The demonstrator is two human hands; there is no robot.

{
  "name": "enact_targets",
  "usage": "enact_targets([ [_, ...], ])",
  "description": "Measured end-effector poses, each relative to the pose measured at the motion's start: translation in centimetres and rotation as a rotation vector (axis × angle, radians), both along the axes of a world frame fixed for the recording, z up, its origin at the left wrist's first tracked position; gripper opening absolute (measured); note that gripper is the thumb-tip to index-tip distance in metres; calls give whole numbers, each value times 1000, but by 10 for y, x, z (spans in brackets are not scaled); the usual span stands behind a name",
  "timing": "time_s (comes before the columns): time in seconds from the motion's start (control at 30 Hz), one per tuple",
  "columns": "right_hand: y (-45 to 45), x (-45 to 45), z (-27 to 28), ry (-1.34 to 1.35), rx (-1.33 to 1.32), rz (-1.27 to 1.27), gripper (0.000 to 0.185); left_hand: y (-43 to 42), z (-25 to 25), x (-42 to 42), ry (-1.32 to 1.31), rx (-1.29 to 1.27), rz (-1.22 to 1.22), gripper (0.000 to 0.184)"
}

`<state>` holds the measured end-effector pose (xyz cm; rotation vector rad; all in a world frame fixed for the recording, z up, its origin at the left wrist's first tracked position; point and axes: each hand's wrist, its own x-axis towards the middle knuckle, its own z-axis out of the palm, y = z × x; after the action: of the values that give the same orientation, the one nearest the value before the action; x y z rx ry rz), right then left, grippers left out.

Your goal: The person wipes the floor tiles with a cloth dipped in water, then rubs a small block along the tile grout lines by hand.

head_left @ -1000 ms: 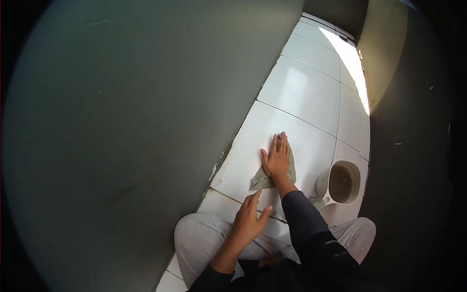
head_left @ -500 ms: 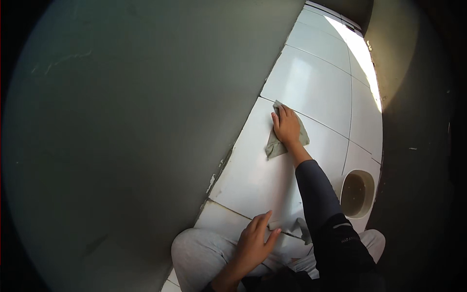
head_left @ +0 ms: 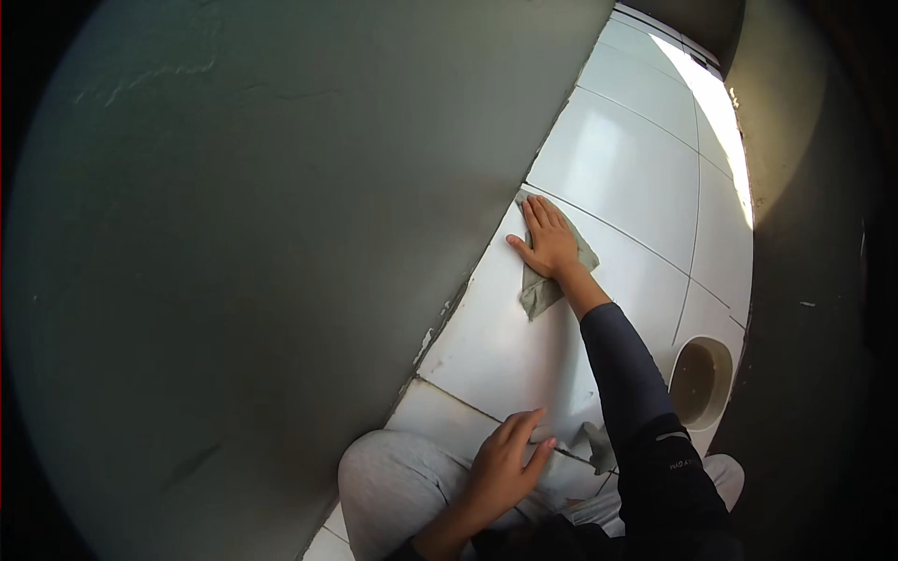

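Observation:
My right hand (head_left: 552,238) lies flat on a grey-green cloth (head_left: 540,294), pressing it against white floor tile (head_left: 505,337). Its fingers are stretched forward and the thumb sticks out to the left, past the cloth's edge. My left hand (head_left: 510,463) hovers near my knee, empty, with fingers bent and apart from the thumb. Just right of it, a second grey piece (head_left: 599,447) that looks like crumpled cloth lies on the tiles, partly hidden by my right sleeve.
A white container (head_left: 700,383) with murky brownish water stands on the tiles at the right. A dark grey wall (head_left: 281,234) borders the tile strip on the left, with a chipped joint. Sunlight falls on the far right tiles. My bent knee (head_left: 383,477) is at the bottom.
My right hand has slid the cloth slightly toward the left wall edge, and its fingers and thumb are more spread. The view has shifted a little; my left hand keeps its pose.

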<state>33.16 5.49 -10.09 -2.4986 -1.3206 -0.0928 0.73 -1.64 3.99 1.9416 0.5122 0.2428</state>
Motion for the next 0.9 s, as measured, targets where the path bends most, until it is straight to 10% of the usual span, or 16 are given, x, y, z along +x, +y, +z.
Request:
enact_targets([
  [0.9, -37, -216, 12, 112, 51, 418, 78, -11, 10, -11, -243, -70, 111, 28],
])
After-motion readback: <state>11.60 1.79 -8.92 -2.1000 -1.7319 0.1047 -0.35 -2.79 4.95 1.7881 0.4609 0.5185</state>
